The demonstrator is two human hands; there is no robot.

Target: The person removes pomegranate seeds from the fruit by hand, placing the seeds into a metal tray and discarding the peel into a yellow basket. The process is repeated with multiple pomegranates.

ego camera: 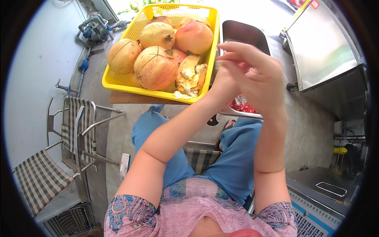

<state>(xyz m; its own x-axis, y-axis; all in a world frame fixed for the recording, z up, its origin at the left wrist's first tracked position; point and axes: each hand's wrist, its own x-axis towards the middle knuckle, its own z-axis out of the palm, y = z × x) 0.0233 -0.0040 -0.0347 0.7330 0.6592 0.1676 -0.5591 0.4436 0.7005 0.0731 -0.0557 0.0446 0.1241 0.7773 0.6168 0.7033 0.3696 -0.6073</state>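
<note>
My left hand (226, 78) and my right hand (260, 74) come together over a deep stainless steel pan (245, 31). The right hand is blurred and covers much of the left. Pinkish-red pieces show between them; whether they are held or lie beyond is unclear. Loose red pomegranate arils (244, 108) and some pale membrane lie in the near end of the pan. Left of my hands stands a yellow plastic basket (148, 94) of whole pomegranates (155, 68), several with scored rinds. Torn rind with pale pith (189, 78) rests in its near right corner.
A wooden surface (142, 99) shows under the basket. Folding chairs with checked fabric (80, 127) stand at left, near a wall-side pump (94, 31). At right are a wheeled metal cabinet (322, 44) and a dark counter (322, 180). My knees are below the pan and basket.
</note>
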